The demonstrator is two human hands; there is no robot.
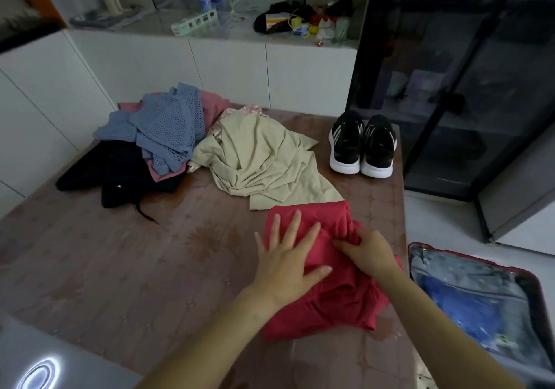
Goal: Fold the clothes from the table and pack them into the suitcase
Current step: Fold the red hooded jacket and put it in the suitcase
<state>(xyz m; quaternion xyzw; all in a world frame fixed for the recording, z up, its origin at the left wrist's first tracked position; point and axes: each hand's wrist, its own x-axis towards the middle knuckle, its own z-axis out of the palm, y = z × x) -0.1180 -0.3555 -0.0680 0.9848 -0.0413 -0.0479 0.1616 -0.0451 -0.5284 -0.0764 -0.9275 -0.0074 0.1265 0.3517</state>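
A red garment point(333, 298) lies partly folded near the table's right front edge. My left hand point(288, 256) presses flat on its left half, fingers spread. My right hand point(369, 252) pinches a fold of the red cloth near its top right. Behind it a beige garment point(261, 160) lies crumpled. A pile with a blue knit top point(162, 127), pink cloth point(214, 103) and black clothes point(120, 172) sits at the far left. The open suitcase point(468, 295), red-rimmed with blue items inside, stands on the floor at the right.
A pair of black sneakers point(362, 145) stands at the table's far right corner. The brown patterned table point(135, 268) shows bare surface at the left front. White cabinets with a cluttered counter point(240, 25) run behind, and a dark glass cabinet point(456, 88) stands at the right.
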